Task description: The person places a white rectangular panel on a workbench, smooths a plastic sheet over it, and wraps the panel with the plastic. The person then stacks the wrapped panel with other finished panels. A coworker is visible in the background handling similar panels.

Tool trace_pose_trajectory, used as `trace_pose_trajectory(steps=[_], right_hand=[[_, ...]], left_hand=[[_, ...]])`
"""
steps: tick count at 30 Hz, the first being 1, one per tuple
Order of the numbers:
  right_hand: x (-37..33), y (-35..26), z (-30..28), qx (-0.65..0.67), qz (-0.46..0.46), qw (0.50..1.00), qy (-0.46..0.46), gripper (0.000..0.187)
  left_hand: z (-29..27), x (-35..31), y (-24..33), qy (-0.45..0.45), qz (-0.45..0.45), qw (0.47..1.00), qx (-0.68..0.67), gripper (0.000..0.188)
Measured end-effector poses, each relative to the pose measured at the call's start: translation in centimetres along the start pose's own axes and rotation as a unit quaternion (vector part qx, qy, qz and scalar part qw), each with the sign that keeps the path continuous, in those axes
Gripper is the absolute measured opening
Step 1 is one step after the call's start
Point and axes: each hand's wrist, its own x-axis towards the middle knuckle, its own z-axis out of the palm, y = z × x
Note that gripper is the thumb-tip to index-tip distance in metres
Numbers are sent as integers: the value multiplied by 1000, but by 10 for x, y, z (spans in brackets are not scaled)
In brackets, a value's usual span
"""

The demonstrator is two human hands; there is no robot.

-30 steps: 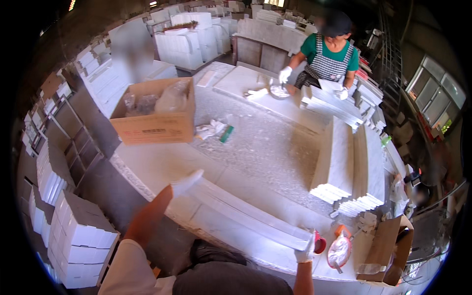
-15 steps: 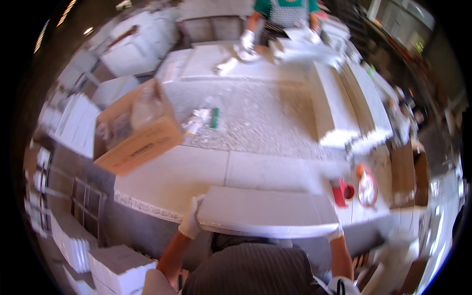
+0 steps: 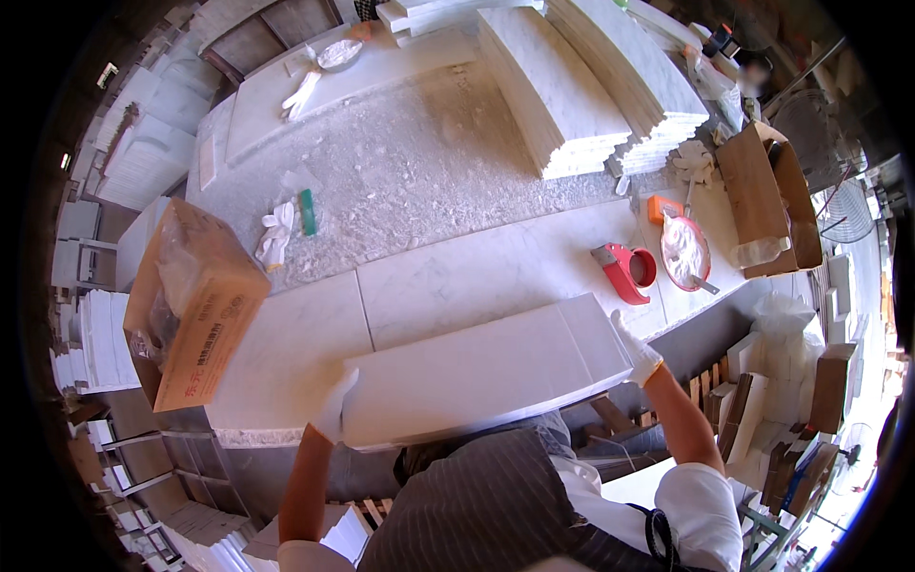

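Pack [image 3: 477,367], long, flat and white, spans the person's front, with the gloved left hand [image 3: 334,408] at one short end and the gloved right hand [image 3: 639,355] at the other. From where I stand, neither hand is nearer than the other; each touches its own end, and the whole pack lies between them. Its long axis runs from left to right on a slant, the right end sitting farther from the body and the left end closer in. The right hand is therefore the more outstretched one. Its fingers lie up along the end face, close together; the left hand presses its end in the same way. Both hold the pack, though I cannot tell how far any fingertips curl underneath.

The pack overlaps the near edge of the pale worktop [image 3: 286,329], just in front of the dark striped apron [image 3: 467,505]. Whether its underside bears on the worktop or hangs free, I can't make out. Faint crosswise lines mark its right part.

Beyond that right end sit a red tape dispenser [image 3: 624,275] and, farther right, a red-rimmed bowl of white paste [image 3: 683,250]. An open cardboard box [image 3: 212,329] stands well left of the left hand.
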Motion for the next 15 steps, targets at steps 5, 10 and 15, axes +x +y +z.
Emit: trace_pose_trajectory(steps=[5, 10, 15], right_hand=[[-16, -17, 30, -81, -23, 996, -23, 63], [-10, -2, 21, 15, -4, 1000, 2, 52], [-5, 16, 1, -14, -72, 996, 51, 45]], left_hand=[[7, 19, 1, 23, -42, 999, -14, 59], [-16, 29, -24, 22, -10, 999, -22, 59], [-28, 36, -33, -46, 38, 997, -42, 61]])
